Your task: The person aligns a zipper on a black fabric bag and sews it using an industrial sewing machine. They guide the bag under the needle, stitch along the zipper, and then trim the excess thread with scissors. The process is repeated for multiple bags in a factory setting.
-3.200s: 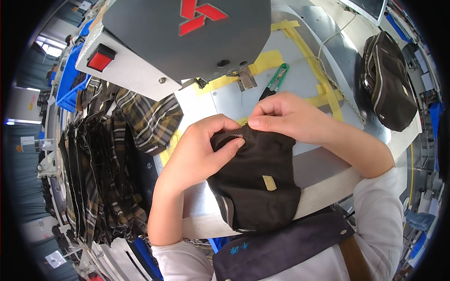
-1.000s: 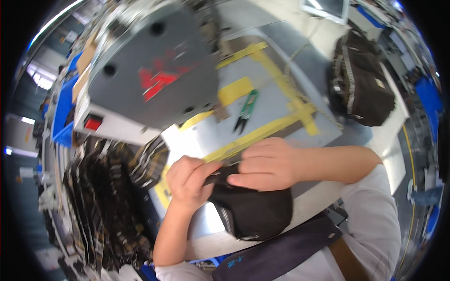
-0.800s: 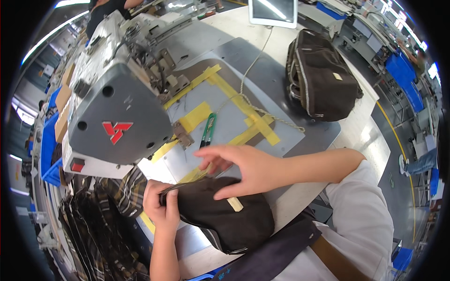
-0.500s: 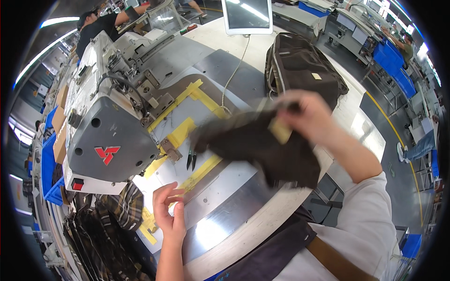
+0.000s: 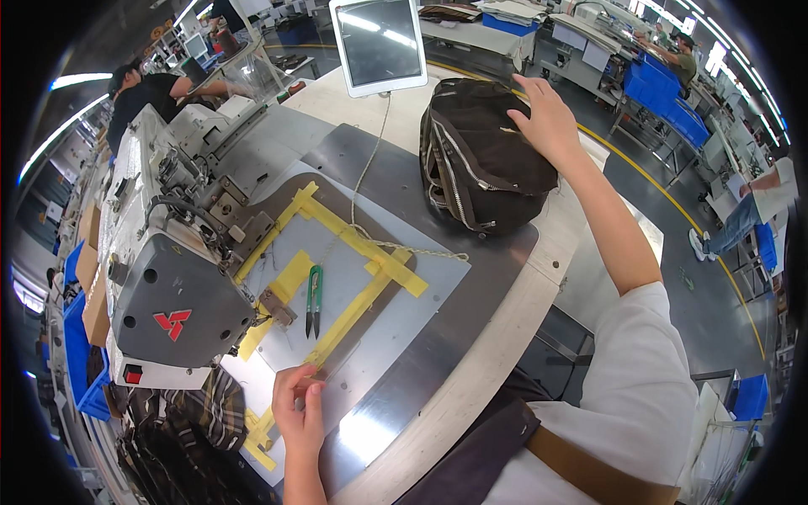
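My right hand [image 5: 547,126] is open over the far right side of a dark brown fabric pile [image 5: 492,168], its fingers stretched out and holding nothing. Metal zipper teeth and lighter edging show along the pile's near left side. My left hand [image 5: 299,412] rests at the near edge of the sewing plate [image 5: 396,324], fingers loosely bent and thumb apart, with nothing visible in it. Green-handled thread snips [image 5: 314,301] lie on the plate among strips of yellow tape [image 5: 353,307]. A pale braided cord [image 5: 367,160] runs across the plate from the tablet.
A grey-and-white sewing machine [image 5: 181,303] stands at the left. Dark and plaid fabric pieces [image 5: 189,429] hang below it. A white-framed tablet [image 5: 380,46] stands at the back. Beyond the machine, a person in black [image 5: 139,109] works; blue bins [image 5: 665,97] stand far right.
The dark fabric piece my right hand carried now lies on the pile, released, and that hand has moved farther away. The snips are uncovered. My left hand's fingers have bent inward slightly; the view has shifted.
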`<state>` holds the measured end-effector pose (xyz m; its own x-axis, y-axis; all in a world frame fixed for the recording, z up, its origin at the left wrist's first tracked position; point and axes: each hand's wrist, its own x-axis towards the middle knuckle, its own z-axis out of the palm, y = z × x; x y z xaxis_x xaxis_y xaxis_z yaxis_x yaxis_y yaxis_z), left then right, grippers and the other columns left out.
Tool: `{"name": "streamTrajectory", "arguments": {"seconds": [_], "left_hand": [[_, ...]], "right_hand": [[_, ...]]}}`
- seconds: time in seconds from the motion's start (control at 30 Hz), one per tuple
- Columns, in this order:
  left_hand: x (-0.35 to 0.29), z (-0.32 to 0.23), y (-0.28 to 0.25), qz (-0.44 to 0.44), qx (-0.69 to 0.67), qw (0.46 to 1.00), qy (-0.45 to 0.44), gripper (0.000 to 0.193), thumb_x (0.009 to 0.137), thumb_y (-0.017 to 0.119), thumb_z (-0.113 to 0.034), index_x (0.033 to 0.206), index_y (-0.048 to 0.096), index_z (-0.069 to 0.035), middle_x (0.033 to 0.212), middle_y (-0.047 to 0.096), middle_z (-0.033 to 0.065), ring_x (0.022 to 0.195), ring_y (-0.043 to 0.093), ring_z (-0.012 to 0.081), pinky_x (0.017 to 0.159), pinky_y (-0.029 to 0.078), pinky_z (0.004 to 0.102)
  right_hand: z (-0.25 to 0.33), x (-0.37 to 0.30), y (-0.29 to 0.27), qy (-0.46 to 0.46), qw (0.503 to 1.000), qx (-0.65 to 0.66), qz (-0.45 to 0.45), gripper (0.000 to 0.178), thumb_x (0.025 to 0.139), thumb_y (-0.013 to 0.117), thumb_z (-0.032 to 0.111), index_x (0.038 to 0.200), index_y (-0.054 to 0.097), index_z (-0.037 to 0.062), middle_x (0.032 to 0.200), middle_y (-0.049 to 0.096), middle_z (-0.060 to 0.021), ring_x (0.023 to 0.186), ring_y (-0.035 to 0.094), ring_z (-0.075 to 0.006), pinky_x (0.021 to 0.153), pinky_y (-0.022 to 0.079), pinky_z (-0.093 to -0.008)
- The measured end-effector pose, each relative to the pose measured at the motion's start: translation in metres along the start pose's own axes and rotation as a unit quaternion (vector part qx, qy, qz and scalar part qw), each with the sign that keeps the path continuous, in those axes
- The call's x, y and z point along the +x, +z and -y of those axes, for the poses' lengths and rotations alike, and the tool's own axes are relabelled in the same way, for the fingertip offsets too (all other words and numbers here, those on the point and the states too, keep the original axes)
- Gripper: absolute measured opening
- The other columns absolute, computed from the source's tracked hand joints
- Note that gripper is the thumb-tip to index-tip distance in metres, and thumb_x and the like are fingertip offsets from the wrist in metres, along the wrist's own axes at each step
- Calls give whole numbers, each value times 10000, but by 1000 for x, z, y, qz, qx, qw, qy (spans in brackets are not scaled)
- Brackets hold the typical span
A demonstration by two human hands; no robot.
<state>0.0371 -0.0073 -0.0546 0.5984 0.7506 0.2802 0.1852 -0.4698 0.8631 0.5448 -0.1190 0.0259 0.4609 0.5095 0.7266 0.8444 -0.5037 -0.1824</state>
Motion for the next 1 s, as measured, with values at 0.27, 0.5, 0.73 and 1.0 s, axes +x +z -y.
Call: {"name": "streamTrajectory", "arguments": {"seconds": [0.27,0.5,0.73,1.0], "left_hand": [[3,-6,-7,31,88,995,40,177,840,658,-6,1014,666,-40,902,636,100,734,662,213,670,525,271],[7,-14,-43,-9,328,940,93,286,776,709,-77,1055,649,-66,1014,646,90,922,627,306,775,513,388],[-47,17,-115,-116,508,851,-64,385,803,663,-60,1178,584,-26,1213,587,135,1084,585,328,912,482,393],[-51,20,-126,-155,469,865,-88,191,822,581,25,996,602,-50,915,635,87,813,637,293,668,509,371]], "right_hand": [[169,-80,7,-299,894,237,234,317,795,665,110,1111,642,95,1140,608,-58,1085,559,-257,948,441,-384],[258,-105,70,-510,803,249,184,367,780,573,48,1142,619,81,1183,593,-47,1142,529,-225,1017,405,-370],[244,-98,64,-464,838,191,214,302,769,600,83,1068,640,67,960,582,-59,959,570,-239,869,462,-371],[227,-90,44,-397,861,252,192,325,733,686,50,1056,648,55,1037,598,-69,985,575,-283,860,466,-392]]}}
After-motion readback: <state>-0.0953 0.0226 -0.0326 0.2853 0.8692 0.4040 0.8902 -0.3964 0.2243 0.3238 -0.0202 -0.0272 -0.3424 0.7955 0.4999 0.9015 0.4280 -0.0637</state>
